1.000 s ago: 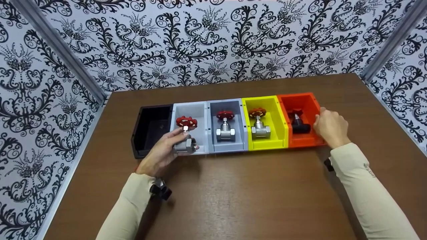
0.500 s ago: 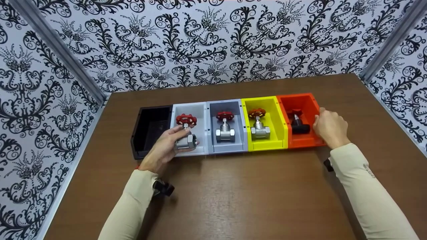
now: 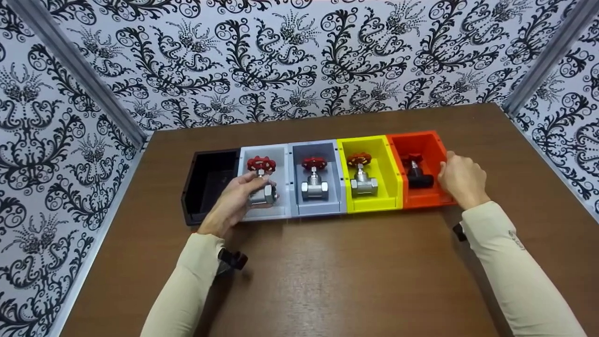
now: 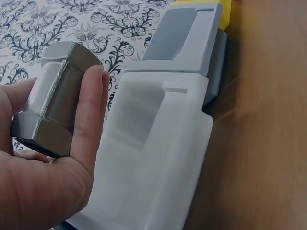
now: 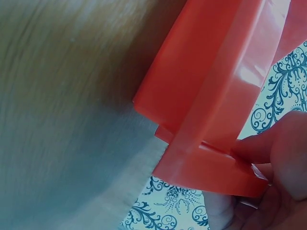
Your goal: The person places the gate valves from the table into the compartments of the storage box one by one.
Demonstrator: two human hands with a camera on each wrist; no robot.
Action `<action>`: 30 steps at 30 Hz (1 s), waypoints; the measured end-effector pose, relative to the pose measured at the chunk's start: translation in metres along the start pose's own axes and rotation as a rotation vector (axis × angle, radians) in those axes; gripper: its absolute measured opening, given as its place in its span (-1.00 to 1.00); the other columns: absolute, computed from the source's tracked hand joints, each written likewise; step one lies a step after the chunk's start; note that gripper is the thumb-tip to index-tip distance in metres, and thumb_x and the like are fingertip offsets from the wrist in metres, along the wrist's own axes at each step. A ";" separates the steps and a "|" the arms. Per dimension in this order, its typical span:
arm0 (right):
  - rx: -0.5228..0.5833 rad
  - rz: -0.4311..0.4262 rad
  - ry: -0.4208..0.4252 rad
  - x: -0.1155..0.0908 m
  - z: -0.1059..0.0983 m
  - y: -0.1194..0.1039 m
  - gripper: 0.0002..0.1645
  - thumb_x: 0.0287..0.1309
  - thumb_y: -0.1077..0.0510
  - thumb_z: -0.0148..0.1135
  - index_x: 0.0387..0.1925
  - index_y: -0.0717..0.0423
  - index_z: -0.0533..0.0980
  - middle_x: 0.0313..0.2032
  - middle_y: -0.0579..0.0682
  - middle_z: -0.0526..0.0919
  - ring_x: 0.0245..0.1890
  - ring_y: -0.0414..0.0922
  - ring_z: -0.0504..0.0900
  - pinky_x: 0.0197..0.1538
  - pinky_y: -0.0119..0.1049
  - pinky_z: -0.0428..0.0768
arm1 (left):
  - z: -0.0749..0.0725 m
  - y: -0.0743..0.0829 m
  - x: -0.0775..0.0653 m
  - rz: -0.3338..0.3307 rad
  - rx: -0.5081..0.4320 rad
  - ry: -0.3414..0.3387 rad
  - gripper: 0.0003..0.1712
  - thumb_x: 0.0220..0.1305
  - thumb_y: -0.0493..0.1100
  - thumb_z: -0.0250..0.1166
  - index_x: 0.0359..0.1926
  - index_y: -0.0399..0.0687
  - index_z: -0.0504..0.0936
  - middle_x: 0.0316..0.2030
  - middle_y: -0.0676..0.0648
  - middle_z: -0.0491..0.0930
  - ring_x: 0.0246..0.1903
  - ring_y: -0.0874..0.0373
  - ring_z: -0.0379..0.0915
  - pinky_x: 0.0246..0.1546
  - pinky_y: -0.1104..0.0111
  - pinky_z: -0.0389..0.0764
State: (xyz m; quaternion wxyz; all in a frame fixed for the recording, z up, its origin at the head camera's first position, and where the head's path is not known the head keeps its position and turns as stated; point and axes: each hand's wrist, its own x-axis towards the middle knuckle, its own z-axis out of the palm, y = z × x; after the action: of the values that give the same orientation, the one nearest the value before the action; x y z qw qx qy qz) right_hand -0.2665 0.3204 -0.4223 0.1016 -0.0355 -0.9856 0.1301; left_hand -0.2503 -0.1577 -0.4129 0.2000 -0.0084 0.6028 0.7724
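My left hand (image 3: 229,205) holds a steel gate valve (image 3: 267,195) with a red handwheel over the white bin (image 3: 287,187). The handwheel points toward the back wall. In the left wrist view, the valve's hex-ended body (image 4: 55,96) lies between thumb and fingers, above the white bin's front lip (image 4: 144,187). At the far right end of the row, my right hand (image 3: 464,180) grips the outer side of the red-orange bin (image 3: 421,140). The right wrist view shows fingers (image 5: 256,146) bent over that bin's rim (image 5: 211,165).
A grey bin (image 3: 318,146) and a yellow bin (image 3: 386,187) each hold a similar red-wheeled valve. A black-bodied valve (image 3: 419,180) sits in the red-orange bin. The black bin (image 3: 215,173) stands at the left end. Patterned walls (image 3: 299,61) enclose the brown table (image 3: 327,271).
My left hand has moved slightly forward and brought the valve farther into the white bin's area, its handwheel nearer the bin's back. The right hand has kept its grip in place.
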 end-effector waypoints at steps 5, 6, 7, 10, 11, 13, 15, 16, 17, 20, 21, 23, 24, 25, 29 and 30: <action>0.004 -0.004 0.007 -0.001 0.001 0.000 -0.73 0.27 0.15 -0.04 -0.22 0.35 0.36 -0.42 0.41 0.51 -0.50 0.36 0.48 -0.49 0.21 0.40 | 0.002 0.001 0.004 0.005 -0.015 0.003 -0.42 0.29 -0.10 0.19 0.24 -0.27 0.27 -0.06 -0.16 0.48 -0.13 0.08 0.45 0.06 -0.03 0.42; 0.005 -0.005 0.006 -0.001 0.001 0.000 -0.73 0.27 0.15 -0.04 -0.22 0.35 0.36 -0.42 0.41 0.51 -0.50 0.37 0.48 -0.49 0.21 0.40 | 0.002 0.001 0.004 0.000 -0.028 0.005 -0.39 0.28 -0.10 0.21 0.26 -0.24 0.25 0.00 -0.17 0.45 -0.14 0.08 0.46 0.08 -0.06 0.38; 0.007 -0.006 0.005 -0.001 0.001 0.000 -0.73 0.27 0.15 -0.04 -0.22 0.35 0.36 -0.42 0.41 0.51 -0.50 0.36 0.48 -0.49 0.21 0.40 | 0.002 0.002 0.004 -0.005 -0.044 0.010 -0.36 0.26 -0.09 0.22 0.28 -0.21 0.24 0.06 -0.18 0.40 -0.15 0.07 0.47 0.10 -0.09 0.35; 0.007 -0.007 -0.003 -0.001 0.001 0.000 -0.72 0.27 0.15 -0.04 -0.21 0.36 0.35 -0.41 0.42 0.51 -0.50 0.37 0.48 -0.49 0.21 0.40 | 0.003 0.002 0.004 -0.011 -0.076 0.019 -0.29 0.24 -0.07 0.25 0.34 -0.11 0.18 0.19 -0.19 0.26 -0.18 0.07 0.50 0.12 -0.11 0.31; 0.004 -0.004 -0.005 -0.001 0.001 0.000 -0.72 0.27 0.15 -0.04 -0.20 0.36 0.35 -0.40 0.43 0.51 -0.49 0.38 0.48 -0.49 0.22 0.40 | 0.003 0.003 0.004 -0.008 -0.082 0.026 -0.28 0.24 -0.08 0.25 0.35 -0.09 0.17 0.21 -0.21 0.25 -0.19 0.08 0.51 0.12 -0.10 0.32; 0.000 0.001 -0.006 0.000 0.000 -0.001 -0.71 0.27 0.15 -0.05 -0.19 0.36 0.36 -0.39 0.43 0.52 -0.48 0.38 0.49 -0.49 0.22 0.40 | 0.005 0.003 0.005 0.003 -0.084 0.040 -0.30 0.24 -0.10 0.25 0.34 -0.09 0.19 0.18 -0.24 0.28 -0.22 0.09 0.53 0.08 -0.08 0.37; -0.005 0.004 -0.004 0.000 -0.001 -0.001 -0.71 0.27 0.15 -0.05 -0.18 0.35 0.36 -0.38 0.44 0.52 -0.48 0.39 0.49 -0.49 0.22 0.40 | 0.006 0.004 0.007 0.012 -0.083 0.059 -0.31 0.23 -0.12 0.25 0.33 -0.12 0.21 0.13 -0.25 0.35 -0.25 0.11 0.54 0.03 -0.04 0.43; -0.007 0.006 -0.001 0.000 -0.001 -0.001 -0.71 0.26 0.15 -0.05 -0.18 0.35 0.36 -0.38 0.45 0.52 -0.47 0.39 0.49 -0.49 0.22 0.40 | 0.007 0.004 0.007 0.018 -0.080 0.069 -0.33 0.23 -0.13 0.25 0.31 -0.14 0.23 0.08 -0.25 0.38 -0.26 0.12 0.55 -0.01 -0.03 0.46; -0.008 0.006 0.002 0.000 -0.001 -0.001 -0.71 0.26 0.15 -0.05 -0.17 0.35 0.37 -0.38 0.45 0.53 -0.47 0.40 0.49 -0.50 0.22 0.39 | 0.008 0.004 0.008 0.022 -0.076 0.086 -0.35 0.22 -0.14 0.26 0.29 -0.16 0.26 0.03 -0.24 0.43 -0.27 0.12 0.56 -0.04 0.00 0.50; -0.005 -0.003 0.009 0.000 -0.001 -0.001 -0.71 0.26 0.15 -0.04 -0.18 0.36 0.37 -0.39 0.45 0.53 -0.49 0.40 0.49 -0.51 0.22 0.40 | 0.010 0.005 0.010 0.019 -0.069 0.123 -0.47 0.22 -0.15 0.27 0.16 -0.25 0.37 -0.13 -0.15 0.52 -0.31 0.13 0.56 -0.07 0.00 0.52; -0.004 -0.006 0.010 -0.001 -0.001 -0.001 -0.71 0.26 0.16 -0.04 -0.18 0.36 0.37 -0.39 0.45 0.53 -0.49 0.39 0.49 -0.51 0.22 0.40 | 0.010 0.005 0.011 0.018 -0.069 0.136 -0.53 0.22 -0.15 0.27 0.09 -0.27 0.41 -0.19 -0.13 0.54 -0.33 0.13 0.56 -0.06 -0.01 0.50; -0.002 -0.013 0.014 -0.002 -0.001 -0.001 -0.71 0.26 0.16 -0.03 -0.18 0.37 0.38 -0.39 0.45 0.53 -0.50 0.39 0.49 -0.51 0.22 0.40 | 0.011 0.004 0.012 0.015 -0.070 0.162 -0.66 0.21 -0.15 0.28 -0.08 -0.27 0.48 -0.29 -0.09 0.56 -0.37 0.12 0.57 -0.03 -0.05 0.47; -0.002 -0.014 0.014 -0.002 -0.001 -0.001 -0.71 0.26 0.16 -0.03 -0.18 0.37 0.37 -0.39 0.45 0.53 -0.50 0.39 0.49 -0.51 0.22 0.41 | 0.012 0.004 0.013 0.013 -0.071 0.171 -0.71 0.21 -0.15 0.28 -0.15 -0.26 0.49 -0.31 -0.09 0.56 -0.37 0.13 0.56 -0.01 -0.06 0.44; -0.002 -0.015 0.014 -0.002 -0.001 -0.001 -0.71 0.26 0.16 -0.03 -0.17 0.37 0.37 -0.39 0.45 0.52 -0.50 0.39 0.49 -0.50 0.22 0.41 | 0.012 0.005 0.013 0.012 -0.069 0.181 -0.75 0.20 -0.14 0.29 -0.20 -0.23 0.50 -0.33 -0.08 0.56 -0.38 0.13 0.56 -0.01 -0.05 0.45; 0.003 -0.017 0.018 -0.001 0.000 0.000 -0.71 0.26 0.16 -0.03 -0.17 0.38 0.36 -0.39 0.44 0.52 -0.49 0.38 0.48 -0.49 0.23 0.40 | 0.016 0.005 0.015 -0.007 -0.040 0.216 -0.74 0.18 -0.11 0.31 -0.18 -0.17 0.54 -0.35 -0.05 0.58 -0.39 0.16 0.58 -0.07 0.03 0.52; 0.002 -0.016 0.018 -0.001 0.000 0.000 -0.70 0.26 0.16 -0.03 -0.16 0.38 0.36 -0.39 0.44 0.51 -0.49 0.39 0.48 -0.48 0.23 0.40 | 0.016 0.005 0.015 -0.017 -0.032 0.225 -0.69 0.17 -0.09 0.32 -0.12 -0.15 0.54 -0.35 -0.04 0.58 -0.39 0.16 0.58 -0.09 0.06 0.54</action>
State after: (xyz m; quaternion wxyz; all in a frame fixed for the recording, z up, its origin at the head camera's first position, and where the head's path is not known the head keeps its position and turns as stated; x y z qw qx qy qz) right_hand -0.2655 0.3200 -0.4222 0.1114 -0.0285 -0.9848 0.1302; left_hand -0.2621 -0.1392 -0.4073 0.1372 -0.1033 0.6091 0.7743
